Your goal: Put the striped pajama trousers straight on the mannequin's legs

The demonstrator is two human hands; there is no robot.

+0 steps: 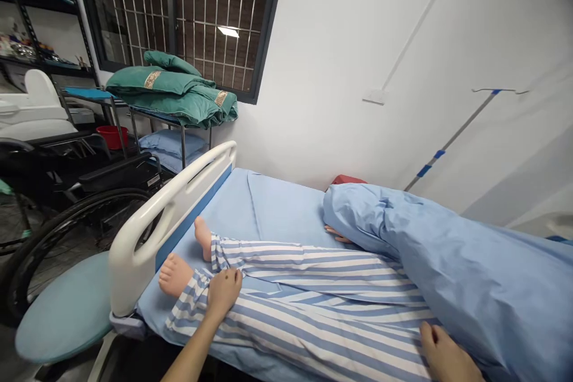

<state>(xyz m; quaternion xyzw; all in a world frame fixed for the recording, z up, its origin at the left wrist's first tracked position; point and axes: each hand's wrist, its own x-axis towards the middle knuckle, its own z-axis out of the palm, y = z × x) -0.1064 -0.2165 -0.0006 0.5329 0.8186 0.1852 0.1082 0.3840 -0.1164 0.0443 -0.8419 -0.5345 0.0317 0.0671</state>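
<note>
My left hand [224,293] lies palm down on the manikin's [313,268] lower leg, over the striped trousers [308,316]. Its fingers rest on the cloth without closing around it. My right hand [443,353] lies open at the manikin's thigh, beside the edge of the blue blanket [456,262], gripping nothing. That makes two hands, both bare.

The manikin lies on a bed [277,209] with a blue sheet. Its two bare feet [175,275] point toward one white footboard [172,215], and one of its hands [336,234] shows at the blanket's edge.

Beyond the footboard stand one round stool [62,307] and one wheelchair [80,215]. Farther back are one red basin [111,136], one blue pillow [172,146] and a stack of green bedding [170,86].
</note>
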